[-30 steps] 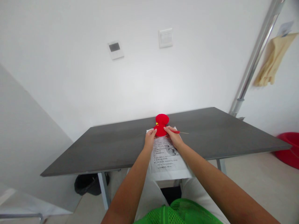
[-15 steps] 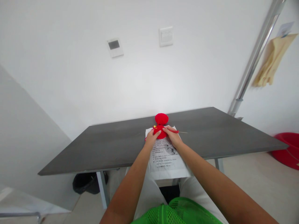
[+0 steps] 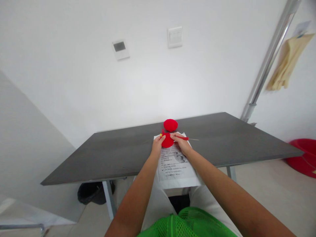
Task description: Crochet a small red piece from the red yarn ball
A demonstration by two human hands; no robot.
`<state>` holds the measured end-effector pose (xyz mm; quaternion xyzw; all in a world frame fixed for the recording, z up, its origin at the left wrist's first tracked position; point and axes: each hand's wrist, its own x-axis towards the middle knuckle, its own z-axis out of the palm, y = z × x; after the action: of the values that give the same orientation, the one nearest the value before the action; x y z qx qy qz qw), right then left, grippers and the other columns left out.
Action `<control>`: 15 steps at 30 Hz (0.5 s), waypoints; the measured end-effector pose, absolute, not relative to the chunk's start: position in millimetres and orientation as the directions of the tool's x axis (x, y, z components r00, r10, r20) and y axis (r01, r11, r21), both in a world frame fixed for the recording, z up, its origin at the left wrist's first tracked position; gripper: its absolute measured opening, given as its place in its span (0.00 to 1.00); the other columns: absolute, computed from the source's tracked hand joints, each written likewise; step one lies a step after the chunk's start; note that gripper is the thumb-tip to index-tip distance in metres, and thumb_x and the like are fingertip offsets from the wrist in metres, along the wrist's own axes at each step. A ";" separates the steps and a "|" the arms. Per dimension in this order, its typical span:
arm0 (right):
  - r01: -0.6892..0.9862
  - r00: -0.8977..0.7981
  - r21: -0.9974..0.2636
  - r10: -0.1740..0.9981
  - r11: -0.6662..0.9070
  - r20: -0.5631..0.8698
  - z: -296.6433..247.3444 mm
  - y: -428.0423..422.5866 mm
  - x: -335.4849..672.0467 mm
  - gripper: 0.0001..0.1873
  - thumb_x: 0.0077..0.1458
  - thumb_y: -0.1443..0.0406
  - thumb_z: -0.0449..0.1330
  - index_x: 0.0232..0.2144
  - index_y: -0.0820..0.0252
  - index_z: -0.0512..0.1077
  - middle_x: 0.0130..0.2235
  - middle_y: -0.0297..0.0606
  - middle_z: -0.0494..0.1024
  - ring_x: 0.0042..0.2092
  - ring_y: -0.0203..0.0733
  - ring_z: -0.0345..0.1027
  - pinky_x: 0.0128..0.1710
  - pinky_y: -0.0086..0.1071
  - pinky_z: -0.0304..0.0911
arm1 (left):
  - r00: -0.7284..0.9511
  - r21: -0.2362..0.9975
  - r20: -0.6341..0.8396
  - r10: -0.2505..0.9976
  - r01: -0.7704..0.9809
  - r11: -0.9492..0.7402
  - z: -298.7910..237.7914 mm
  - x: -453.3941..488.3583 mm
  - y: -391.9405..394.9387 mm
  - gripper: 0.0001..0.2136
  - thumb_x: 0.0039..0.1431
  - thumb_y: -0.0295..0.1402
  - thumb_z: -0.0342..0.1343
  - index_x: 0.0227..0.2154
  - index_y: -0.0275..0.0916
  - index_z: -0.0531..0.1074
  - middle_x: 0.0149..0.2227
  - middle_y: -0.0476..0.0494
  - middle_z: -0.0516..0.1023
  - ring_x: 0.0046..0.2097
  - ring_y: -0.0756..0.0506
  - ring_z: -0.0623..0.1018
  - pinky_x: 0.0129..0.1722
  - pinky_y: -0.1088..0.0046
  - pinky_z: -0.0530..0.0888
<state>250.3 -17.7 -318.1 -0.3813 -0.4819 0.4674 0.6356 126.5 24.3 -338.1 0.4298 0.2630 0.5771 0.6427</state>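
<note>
A small red crocheted piece [image 3: 167,141] rests on a printed sheet of paper [image 3: 175,164] on the dark grey table [image 3: 118,154]. My left hand [image 3: 157,146] pinches the piece's left edge, where a tiny yellow marker shows. My right hand [image 3: 182,144] is closed on a red-handled crochet hook [image 3: 186,139] whose metal tip points right, and its fingers touch the piece's right side. A second round red piece [image 3: 170,124] lies just beyond, apart from the hands.
The paper hangs over the table's near edge above my lap, where a green mesh item [image 3: 187,223] lies. A black bin [image 3: 92,193] sits under the table. A red basin [image 3: 303,156] is on the floor at right, beside a metal pole [image 3: 266,65].
The held red piece now lies separated from the round piece behind it. My left fingers slid from the piece's front back to its left edge. The right hand barely moved.
</note>
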 end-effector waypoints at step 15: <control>-0.242 0.197 -0.930 0.953 0.276 0.231 -330.0 -7.8 253.8 0.10 0.41 0.56 0.65 0.21 0.55 0.73 0.26 0.31 0.75 0.31 0.38 0.66 0.35 0.32 0.61 | 0.225 0.932 0.215 0.950 -0.337 -0.131 -336.4 125.9 20.7 0.19 0.39 0.45 0.67 0.31 0.35 0.77 0.31 0.45 0.80 0.33 0.46 0.77 0.39 0.69 0.72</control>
<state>253.8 -7.8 -330.0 -0.3989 -0.4455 0.4506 0.6629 125.9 20.7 -336.4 0.5159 0.2971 0.5472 0.5884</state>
